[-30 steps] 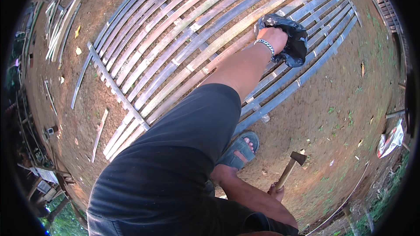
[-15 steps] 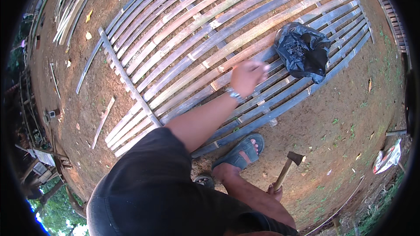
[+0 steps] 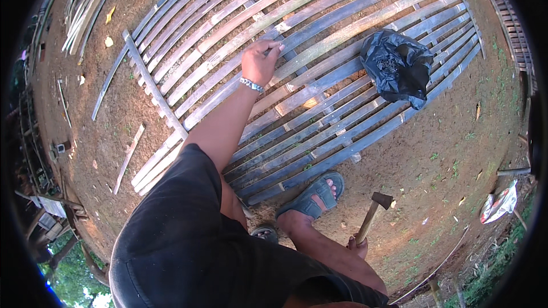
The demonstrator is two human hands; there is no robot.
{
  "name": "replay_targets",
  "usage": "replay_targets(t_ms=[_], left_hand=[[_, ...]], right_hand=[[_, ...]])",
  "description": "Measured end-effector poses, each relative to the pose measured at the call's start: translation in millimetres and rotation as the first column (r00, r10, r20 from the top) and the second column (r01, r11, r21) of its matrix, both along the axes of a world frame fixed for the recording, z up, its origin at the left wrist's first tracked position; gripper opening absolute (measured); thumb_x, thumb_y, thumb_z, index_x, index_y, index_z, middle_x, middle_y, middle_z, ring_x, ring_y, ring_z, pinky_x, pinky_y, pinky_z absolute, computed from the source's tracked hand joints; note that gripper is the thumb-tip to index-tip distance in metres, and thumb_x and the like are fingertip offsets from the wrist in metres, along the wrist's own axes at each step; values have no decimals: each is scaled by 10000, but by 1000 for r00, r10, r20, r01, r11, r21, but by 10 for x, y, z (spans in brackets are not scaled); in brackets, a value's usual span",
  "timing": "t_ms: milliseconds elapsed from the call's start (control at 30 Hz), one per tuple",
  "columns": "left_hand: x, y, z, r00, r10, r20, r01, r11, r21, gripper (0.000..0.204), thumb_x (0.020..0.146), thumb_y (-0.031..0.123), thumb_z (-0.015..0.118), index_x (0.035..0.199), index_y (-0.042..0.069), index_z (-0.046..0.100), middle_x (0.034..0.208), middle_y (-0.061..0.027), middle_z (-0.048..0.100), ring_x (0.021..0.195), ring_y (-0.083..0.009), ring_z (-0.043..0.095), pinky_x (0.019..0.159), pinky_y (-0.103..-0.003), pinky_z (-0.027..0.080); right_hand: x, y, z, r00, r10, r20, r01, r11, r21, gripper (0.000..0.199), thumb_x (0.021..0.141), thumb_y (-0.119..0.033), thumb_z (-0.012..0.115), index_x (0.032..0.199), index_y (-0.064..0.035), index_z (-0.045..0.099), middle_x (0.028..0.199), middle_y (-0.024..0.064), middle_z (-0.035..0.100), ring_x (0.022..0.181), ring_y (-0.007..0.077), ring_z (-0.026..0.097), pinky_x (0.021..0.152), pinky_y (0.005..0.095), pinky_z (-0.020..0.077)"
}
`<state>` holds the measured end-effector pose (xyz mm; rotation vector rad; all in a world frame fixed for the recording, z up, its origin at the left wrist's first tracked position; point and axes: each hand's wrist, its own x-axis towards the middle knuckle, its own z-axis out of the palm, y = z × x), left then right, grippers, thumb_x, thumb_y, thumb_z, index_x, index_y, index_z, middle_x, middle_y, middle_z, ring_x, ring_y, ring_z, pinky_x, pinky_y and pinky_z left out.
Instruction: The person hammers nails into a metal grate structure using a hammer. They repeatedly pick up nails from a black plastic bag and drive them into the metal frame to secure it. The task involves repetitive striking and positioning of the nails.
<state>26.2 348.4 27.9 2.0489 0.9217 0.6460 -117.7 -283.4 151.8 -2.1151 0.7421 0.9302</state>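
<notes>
My left hand (image 3: 260,64), with a patterned band on its wrist, hovers over or rests on the middle of a bamboo slat panel (image 3: 217,67). Its fingers are closed in a pinch, and what is between them is too small to make out. Low on the right, my right hand (image 3: 358,247) grips the wooden handle of a hatchet (image 3: 374,215), its dark head up and clear of the ground. A crumpled black plastic bag (image 3: 394,68) lies open on the panel's right part, holding a heap of small, thin, nail-like grey pieces.
The panel lies on bare brown soil, a crossbar (image 3: 153,84) along its left end. My sandalled foot (image 3: 317,197) stands at its near edge. Loose bamboo strips (image 3: 85,8) lie at the far left, a short strip (image 3: 129,159) nearer. A white bag (image 3: 499,202) sits at the right.
My left hand has moved left and away from beside the black bag to the middle of the slats, its fingers now pinched. The right hand still holds the hatchet.
</notes>
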Motion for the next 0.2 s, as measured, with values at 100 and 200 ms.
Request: replay_targets(t_ms=[100,200], left_hand=[[84,133,-63,994,-76,-75,76,997,3,142,871,246,787,929,118,811,902,-105,773,864,-283,725,850,-392,538],[110,155,-149,984,-109,-142,114,993,27,163,868,262,790,916,107,809,927,-110,775,904,-275,721,928,-394,511]], right_hand=[[22,120,67,999,8,-32,-9,1000,-10,203,989,-94,640,1167,-53,551,698,6,545,533,96,499,484,279,413],[41,229,107,998,55,-40,-57,997,-43,212,988,-98,647,1174,-60,553,687,3,540,521,96,490,475,274,403]])
